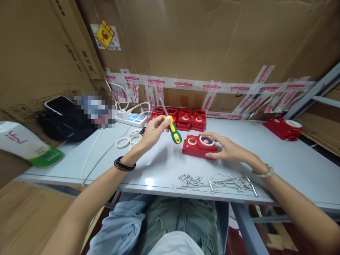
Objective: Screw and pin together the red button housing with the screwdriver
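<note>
A screwdriver (174, 131) with a green and yellow handle is pinched in my left hand (154, 131), its metal shaft pointing up and away from me. To its right, my right hand (225, 147) grips the right end of a red box (195, 151) lying on the table. That box has a red button in a white ring on its left part and a round window in a white ring (207, 140) on its right part. Loose screws (190, 180) lie in front of it, beside a tangle of metal rods and white strings (228, 184).
Several red boxes (185, 119) stand at the back of the white table (154, 173); another (283, 129) is at the far right. White rings (122, 142) and a power strip (132, 118) lie left. A bottle (29, 145) and a phone (60, 105) are further left.
</note>
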Motion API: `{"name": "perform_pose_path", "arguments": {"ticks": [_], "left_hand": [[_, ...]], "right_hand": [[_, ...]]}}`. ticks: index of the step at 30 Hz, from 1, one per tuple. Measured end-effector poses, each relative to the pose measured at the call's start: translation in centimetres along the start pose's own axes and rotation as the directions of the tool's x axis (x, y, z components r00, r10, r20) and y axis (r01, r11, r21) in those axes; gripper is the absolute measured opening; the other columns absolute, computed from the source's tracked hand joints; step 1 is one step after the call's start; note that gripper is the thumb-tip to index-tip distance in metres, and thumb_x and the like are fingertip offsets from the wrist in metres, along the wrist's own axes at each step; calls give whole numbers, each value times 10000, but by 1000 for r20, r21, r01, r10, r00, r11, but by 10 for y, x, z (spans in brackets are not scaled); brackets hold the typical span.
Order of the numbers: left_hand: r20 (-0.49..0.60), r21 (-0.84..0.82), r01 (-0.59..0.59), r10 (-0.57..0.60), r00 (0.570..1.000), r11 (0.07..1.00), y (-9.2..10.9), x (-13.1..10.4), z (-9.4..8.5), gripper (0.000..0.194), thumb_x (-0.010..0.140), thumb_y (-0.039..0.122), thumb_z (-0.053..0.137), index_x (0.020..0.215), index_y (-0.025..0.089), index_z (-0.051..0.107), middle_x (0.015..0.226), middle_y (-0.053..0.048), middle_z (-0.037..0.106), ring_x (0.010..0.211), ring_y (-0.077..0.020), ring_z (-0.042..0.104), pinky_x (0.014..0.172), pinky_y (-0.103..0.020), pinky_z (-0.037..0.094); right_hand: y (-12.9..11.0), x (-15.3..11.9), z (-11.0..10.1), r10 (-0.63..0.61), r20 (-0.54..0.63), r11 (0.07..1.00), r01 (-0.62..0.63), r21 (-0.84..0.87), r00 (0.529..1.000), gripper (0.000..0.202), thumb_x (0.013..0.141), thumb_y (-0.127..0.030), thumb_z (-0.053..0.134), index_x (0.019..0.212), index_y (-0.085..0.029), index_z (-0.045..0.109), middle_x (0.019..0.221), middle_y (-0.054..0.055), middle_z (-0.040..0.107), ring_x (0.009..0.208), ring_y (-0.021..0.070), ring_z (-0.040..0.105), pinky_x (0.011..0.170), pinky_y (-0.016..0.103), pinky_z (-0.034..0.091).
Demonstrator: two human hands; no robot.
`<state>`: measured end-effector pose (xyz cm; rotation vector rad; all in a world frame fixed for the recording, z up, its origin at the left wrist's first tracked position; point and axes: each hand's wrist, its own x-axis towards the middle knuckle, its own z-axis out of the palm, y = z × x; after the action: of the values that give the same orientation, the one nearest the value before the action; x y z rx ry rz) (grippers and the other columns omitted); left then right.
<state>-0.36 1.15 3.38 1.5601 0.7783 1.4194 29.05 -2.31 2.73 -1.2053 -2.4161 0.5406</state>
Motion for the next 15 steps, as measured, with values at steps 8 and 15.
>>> {"name": "perform_pose_path", "arguments": {"ticks": [8,15], "left_hand": [[8,12,17,-17,1000,1000,2,-2,3,421,722,576,737,742,174,615,668,13,586,597,-89,509,582,-226,458],[27,71,-15,13,1000,997,7,-6,6,386,766,561,704,749,184,621,668,2,607,588,-96,517,557,-231,446]], "right_hand": [[31,-52,-25,170,-120,983,-177,-50,978,623,803,-483,677,1353,-265,482,1435,110,508,1259,306,539,1080,497,410],[90,-104,-60,376,-416,877,-463,-128,828,584,764,-401,724,1293,-256,525,1379,125,566,1221,328,564,1000,403,438]]}}
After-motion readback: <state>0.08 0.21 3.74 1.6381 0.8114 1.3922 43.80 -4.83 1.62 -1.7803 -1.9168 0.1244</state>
